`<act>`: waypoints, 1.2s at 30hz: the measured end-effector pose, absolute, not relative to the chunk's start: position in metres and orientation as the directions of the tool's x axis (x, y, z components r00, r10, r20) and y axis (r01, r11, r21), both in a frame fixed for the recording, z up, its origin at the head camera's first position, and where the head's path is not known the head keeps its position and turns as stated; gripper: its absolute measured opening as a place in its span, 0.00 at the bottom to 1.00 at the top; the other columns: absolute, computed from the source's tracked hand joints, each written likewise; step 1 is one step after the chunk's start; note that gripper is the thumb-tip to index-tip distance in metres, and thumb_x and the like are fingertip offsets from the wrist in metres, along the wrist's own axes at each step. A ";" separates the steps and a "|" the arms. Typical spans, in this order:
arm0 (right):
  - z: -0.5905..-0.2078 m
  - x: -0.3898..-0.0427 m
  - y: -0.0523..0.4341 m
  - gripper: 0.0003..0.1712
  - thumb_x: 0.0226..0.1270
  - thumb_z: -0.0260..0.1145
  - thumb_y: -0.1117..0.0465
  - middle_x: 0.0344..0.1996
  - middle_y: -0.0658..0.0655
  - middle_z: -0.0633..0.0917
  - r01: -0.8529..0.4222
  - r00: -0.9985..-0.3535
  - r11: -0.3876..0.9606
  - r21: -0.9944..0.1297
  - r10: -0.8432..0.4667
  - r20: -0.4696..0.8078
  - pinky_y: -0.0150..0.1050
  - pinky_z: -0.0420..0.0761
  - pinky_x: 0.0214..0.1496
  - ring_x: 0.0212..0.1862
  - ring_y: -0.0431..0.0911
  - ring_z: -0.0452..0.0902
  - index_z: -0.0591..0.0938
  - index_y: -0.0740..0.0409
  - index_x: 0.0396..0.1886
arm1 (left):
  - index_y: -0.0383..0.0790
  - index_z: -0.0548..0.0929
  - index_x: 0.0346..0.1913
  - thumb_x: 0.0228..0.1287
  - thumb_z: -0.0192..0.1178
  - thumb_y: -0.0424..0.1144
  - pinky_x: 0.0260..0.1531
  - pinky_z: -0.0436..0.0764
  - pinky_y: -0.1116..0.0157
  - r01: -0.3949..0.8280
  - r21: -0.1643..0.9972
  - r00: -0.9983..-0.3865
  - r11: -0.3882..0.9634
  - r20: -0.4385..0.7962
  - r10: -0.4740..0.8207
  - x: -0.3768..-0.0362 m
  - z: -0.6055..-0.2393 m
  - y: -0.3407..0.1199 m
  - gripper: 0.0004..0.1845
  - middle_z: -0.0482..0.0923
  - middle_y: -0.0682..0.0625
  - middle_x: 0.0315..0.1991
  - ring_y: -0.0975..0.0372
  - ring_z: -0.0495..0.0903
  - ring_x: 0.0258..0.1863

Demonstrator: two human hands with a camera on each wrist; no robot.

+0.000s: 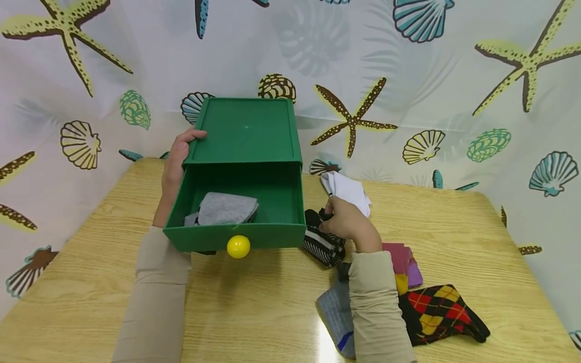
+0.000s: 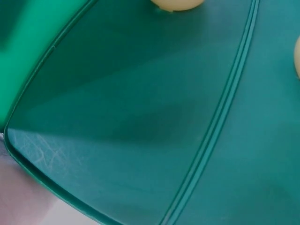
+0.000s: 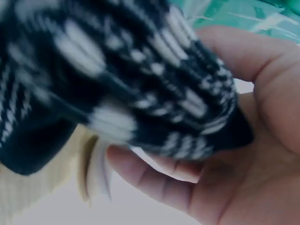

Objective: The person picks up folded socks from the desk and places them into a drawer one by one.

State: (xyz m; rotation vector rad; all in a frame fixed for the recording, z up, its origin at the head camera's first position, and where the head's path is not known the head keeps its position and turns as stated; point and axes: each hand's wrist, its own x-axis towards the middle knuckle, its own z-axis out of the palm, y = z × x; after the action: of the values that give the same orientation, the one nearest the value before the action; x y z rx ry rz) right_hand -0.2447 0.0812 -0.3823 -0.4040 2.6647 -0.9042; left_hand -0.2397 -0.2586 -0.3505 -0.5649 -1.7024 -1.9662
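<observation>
The work in hand looks like putting socks away into the green drawer box (image 1: 247,136), and by my judgement it is at an early stage. The drawer (image 1: 236,237) stands pulled out, its yellow knob (image 1: 238,246) facing the person, and only a grey folded sock (image 1: 225,208) lies inside, toward its left half. The left hand (image 1: 176,164) rests against the box's left side, thumb hooked over the top edge; I read this grip as clamped on the box, though the fingers behind the wall are hidden. The right hand (image 1: 347,222) has its grip curled round a black-and-white striped sock (image 1: 323,244), which sits on the tabletop (image 1: 254,307) just beside the drawer's right front corner; the right wrist view shows the knit bunched in the palm. This sock is not yet in the drawer. Left outside are a white sock (image 1: 347,189) behind the hand, a maroon and purple one (image 1: 404,262), a grey one (image 1: 335,310) partly under the sleeve, and a red and yellow argyle sock (image 1: 438,310) nearest the right front.
</observation>
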 end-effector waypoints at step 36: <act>-0.355 -0.241 0.112 0.11 0.67 0.62 0.73 0.53 0.74 0.80 0.272 -0.927 -0.940 0.205 -0.199 0.318 0.72 0.47 0.70 0.77 0.67 0.41 0.82 0.70 0.48 | 0.45 0.81 0.57 0.78 0.38 0.40 0.73 0.48 0.58 0.610 0.784 -0.793 -0.118 0.604 -0.083 -0.243 -0.352 -0.260 0.20 0.53 0.31 0.74 0.48 0.49 0.75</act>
State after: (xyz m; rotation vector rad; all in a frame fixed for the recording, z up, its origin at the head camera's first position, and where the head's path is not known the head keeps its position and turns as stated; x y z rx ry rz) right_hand -0.2414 0.1120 -0.3549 -0.4327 -0.3607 -2.8440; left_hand -0.2428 -0.2597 -0.3524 -0.5826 -1.6920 -1.9595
